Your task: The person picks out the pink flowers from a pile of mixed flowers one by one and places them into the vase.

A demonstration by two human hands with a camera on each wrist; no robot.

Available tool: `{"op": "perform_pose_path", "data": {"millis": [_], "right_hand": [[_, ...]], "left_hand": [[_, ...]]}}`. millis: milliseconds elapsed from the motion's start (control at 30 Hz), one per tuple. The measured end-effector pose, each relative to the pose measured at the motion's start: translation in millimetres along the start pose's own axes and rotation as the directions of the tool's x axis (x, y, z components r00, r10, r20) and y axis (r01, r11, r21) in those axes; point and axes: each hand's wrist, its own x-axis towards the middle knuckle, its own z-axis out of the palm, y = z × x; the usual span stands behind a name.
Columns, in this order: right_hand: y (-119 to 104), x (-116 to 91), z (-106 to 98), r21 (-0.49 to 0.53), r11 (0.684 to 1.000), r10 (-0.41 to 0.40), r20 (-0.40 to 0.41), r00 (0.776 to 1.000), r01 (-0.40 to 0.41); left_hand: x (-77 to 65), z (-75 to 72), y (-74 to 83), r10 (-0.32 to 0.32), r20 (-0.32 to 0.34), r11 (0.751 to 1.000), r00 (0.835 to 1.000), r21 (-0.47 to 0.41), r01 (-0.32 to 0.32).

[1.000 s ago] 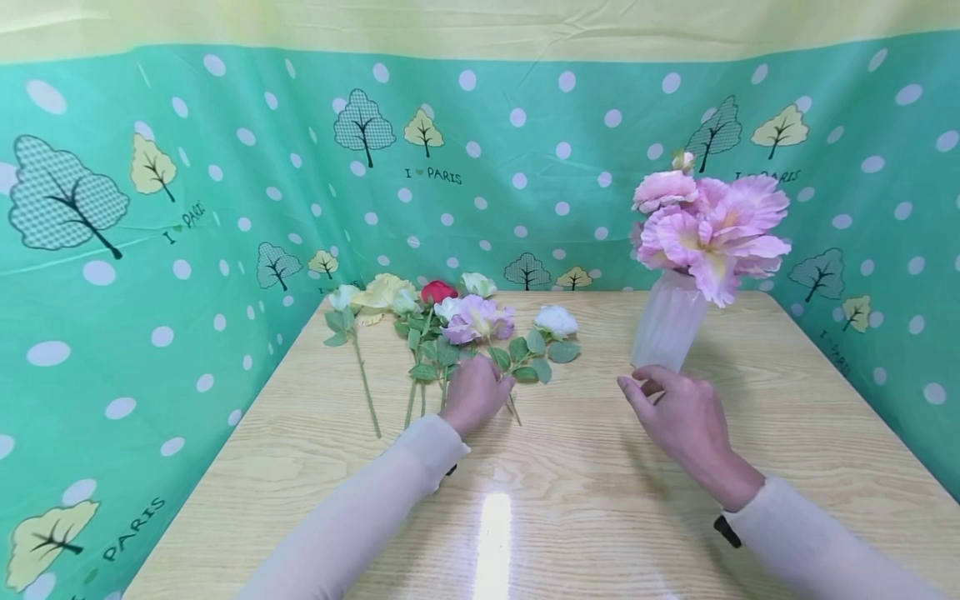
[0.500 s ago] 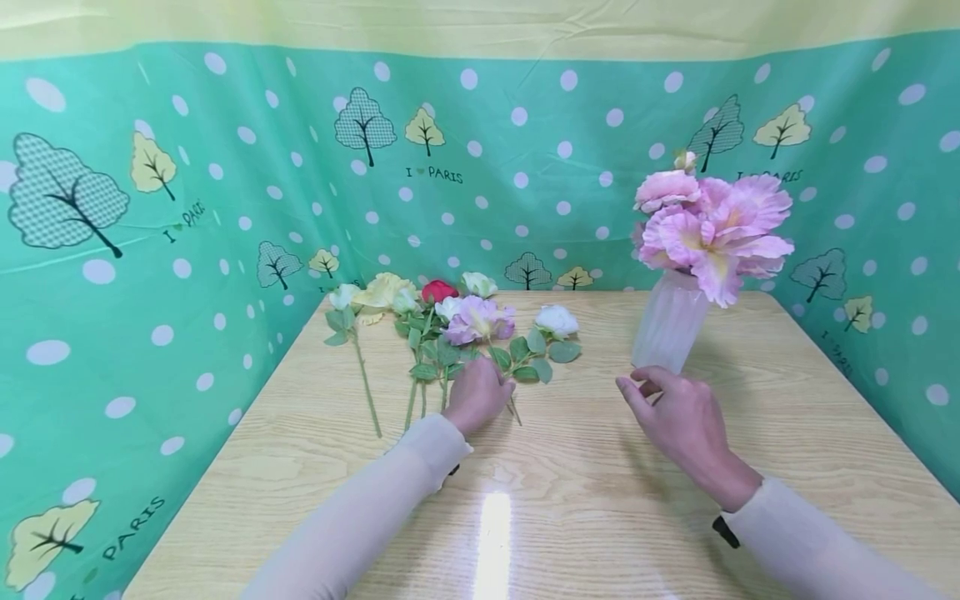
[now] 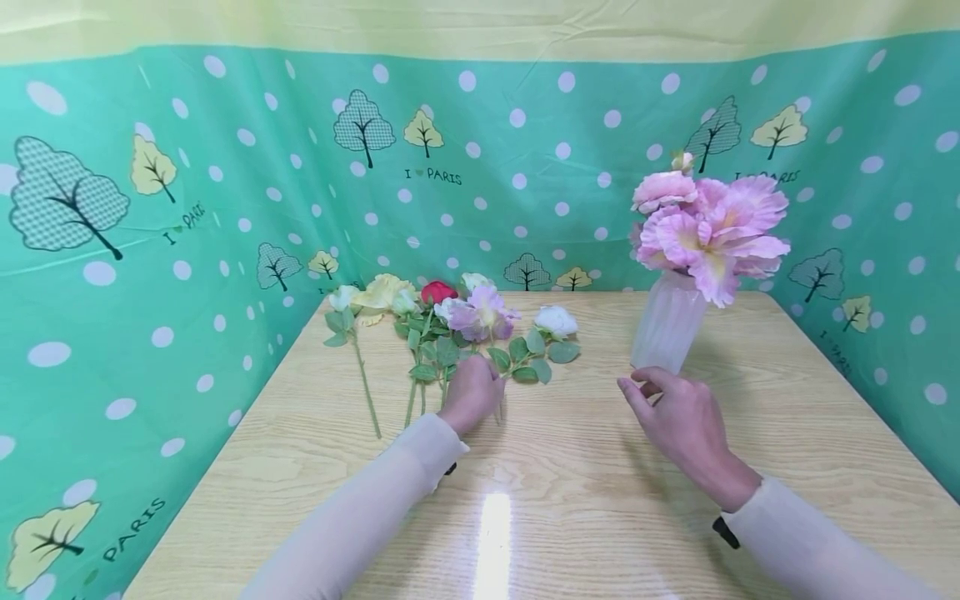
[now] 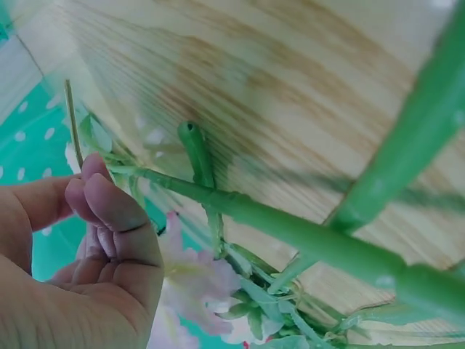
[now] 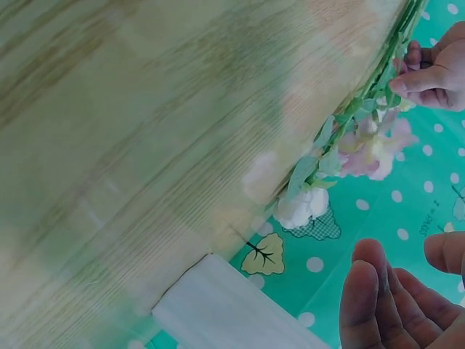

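Note:
My left hand (image 3: 474, 390) is low over the artificial flowers, thumb and fingertips pinching a thin stem (image 4: 72, 120). Just beyond it is the light purple flower (image 3: 483, 313), whose petals also hang by the fingers in the left wrist view. A white rose (image 3: 556, 321) with green leaves lies to its right. My right hand (image 3: 686, 417) hovers in front of the frosted white vase (image 3: 667, 325), fingers loosely bent and holding nothing; in the right wrist view the thumb and fingers are apart. Large pink flowers (image 3: 708, 225) stand in the vase.
Left of the purple flower lie a red rose (image 3: 438, 292), a pale yellow flower (image 3: 382, 292) and a white bud (image 3: 343, 297) on a long stem. The wooden table (image 3: 570, 483) meets a green dotted cloth (image 3: 480, 167) at the back and sides.
The purple flower has risen slightly and its stem end has shifted left, along with a small movement of my left hand. My right hand and the vase stay in place.

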Motion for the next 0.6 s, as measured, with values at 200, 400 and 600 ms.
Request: {"op": "perform_pose_path", "data": {"millis": [200, 400, 600], "right_hand": [[0, 0, -1, -0.004, 1.000, 0.002, 0.003, 1.000, -0.002], [0, 0, -2, -0.002, 1.000, -0.003, -0.005, 1.000, 0.003], [0, 0, -1, 0.002, 1.000, -0.011, -0.014, 1.000, 0.011]], "left_hand": [[-2.2, -3.6, 3.4, -0.023, -0.047, 0.999, 0.999, -0.031, 0.022], [-4.7, -5.4, 5.3, -0.008, -0.078, 0.999, 0.997, -0.036, 0.006], [-11.3, -9.3, 9.6, 0.037, -0.097, 0.999, 0.995, -0.020, -0.039]]}}
